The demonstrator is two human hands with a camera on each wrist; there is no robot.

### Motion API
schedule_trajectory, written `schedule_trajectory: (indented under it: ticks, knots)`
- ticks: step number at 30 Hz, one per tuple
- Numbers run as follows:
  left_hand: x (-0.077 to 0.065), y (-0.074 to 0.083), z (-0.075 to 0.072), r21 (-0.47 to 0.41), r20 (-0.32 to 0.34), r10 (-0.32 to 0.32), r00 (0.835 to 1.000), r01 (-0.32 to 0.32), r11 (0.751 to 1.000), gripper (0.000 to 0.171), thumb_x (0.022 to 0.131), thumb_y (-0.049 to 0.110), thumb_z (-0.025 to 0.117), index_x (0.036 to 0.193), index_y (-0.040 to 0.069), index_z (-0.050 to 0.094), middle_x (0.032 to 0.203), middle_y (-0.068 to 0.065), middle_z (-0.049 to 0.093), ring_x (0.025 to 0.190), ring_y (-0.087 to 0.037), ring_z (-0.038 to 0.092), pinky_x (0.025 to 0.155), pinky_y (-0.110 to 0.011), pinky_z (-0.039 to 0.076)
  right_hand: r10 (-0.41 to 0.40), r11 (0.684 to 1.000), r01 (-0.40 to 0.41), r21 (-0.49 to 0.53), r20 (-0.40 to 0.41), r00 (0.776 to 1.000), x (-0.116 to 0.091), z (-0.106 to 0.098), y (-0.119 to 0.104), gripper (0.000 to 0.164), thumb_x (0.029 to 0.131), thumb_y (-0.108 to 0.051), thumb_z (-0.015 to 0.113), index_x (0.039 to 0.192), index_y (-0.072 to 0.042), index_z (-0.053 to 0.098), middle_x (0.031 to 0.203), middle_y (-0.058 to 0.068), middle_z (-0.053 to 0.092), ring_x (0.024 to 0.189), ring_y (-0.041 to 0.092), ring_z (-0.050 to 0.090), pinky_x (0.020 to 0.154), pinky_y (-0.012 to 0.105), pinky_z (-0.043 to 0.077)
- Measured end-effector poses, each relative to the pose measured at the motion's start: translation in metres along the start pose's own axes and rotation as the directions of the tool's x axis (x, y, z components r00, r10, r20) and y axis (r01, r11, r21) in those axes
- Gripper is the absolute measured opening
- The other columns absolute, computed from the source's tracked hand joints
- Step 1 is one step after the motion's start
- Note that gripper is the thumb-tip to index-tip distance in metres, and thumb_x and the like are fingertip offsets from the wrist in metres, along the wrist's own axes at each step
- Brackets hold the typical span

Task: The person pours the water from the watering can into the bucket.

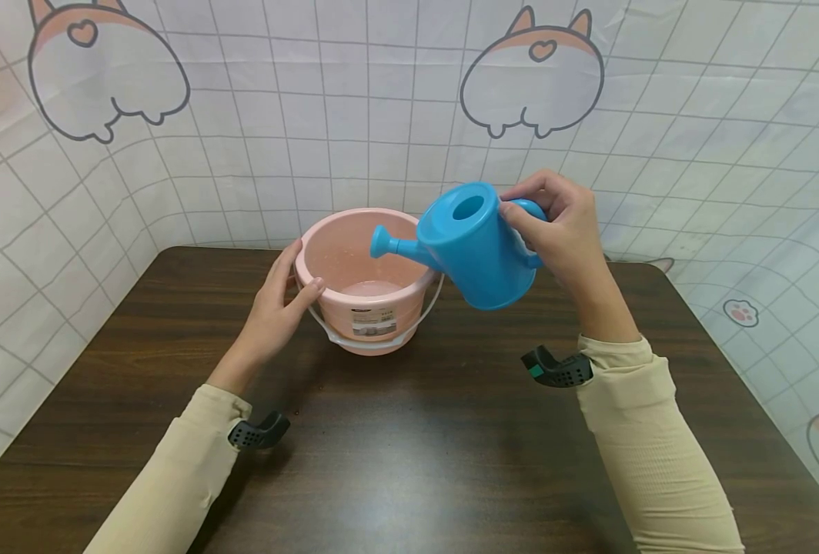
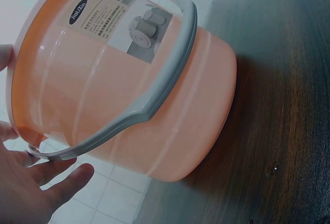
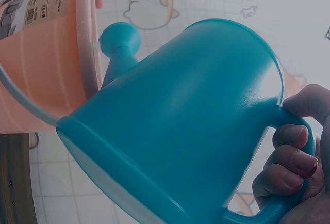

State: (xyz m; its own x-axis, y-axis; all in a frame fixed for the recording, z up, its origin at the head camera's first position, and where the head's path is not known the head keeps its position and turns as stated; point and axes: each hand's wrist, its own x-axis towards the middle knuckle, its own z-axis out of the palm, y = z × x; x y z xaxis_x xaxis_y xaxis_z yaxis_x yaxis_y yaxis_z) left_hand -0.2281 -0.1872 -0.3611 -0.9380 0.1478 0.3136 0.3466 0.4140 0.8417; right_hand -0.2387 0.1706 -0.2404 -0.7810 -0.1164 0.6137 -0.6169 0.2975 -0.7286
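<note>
A blue watering can (image 1: 482, 246) hangs tilted above the table, its spout over the right part of a pink bucket's (image 1: 375, 308) opening. My right hand (image 1: 555, 223) grips the can's handle, with fingers curled round it in the right wrist view. No stream shows at the sprinkler head (image 3: 120, 39). The bucket stands upright on the table, a label (image 2: 129, 22) on its front and its pale handle (image 2: 170, 74) hanging down. At the left, my left hand (image 1: 274, 304) holds the bucket's rim between thumb and fingers. Small drops dot the inner wall.
A dark wooden table (image 1: 396, 462) carries the bucket. Behind it and along the sides hangs a white grid-patterned cloth (image 1: 326, 100) with cartoon animals, close behind the bucket. Black bands (image 1: 558, 369) sit on both wrists.
</note>
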Motion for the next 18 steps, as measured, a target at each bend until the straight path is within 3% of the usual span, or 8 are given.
schedule_trajectory:
  ticks: [18]
  knots:
    - [-0.0002, 0.001, 0.0005, -0.003, 0.001, 0.003, 1.0, -0.003, 1.0, 0.07, 0.098, 0.033, 0.053, 0.156, 0.028, 0.015, 0.162, 0.0, 0.015, 0.137, -0.039, 0.037, 0.103, -0.061, 0.039, 0.015, 1.0, -0.015, 0.0, -0.002, 1.0, 0.0001, 0.0002, -0.0007, 0.018, 0.089, -0.009, 0.064, 0.101, 0.005, 0.066, 0.068, -0.009, 0.063, 0.056, 0.01, 0.05, 0.055, 0.024, 0.044]
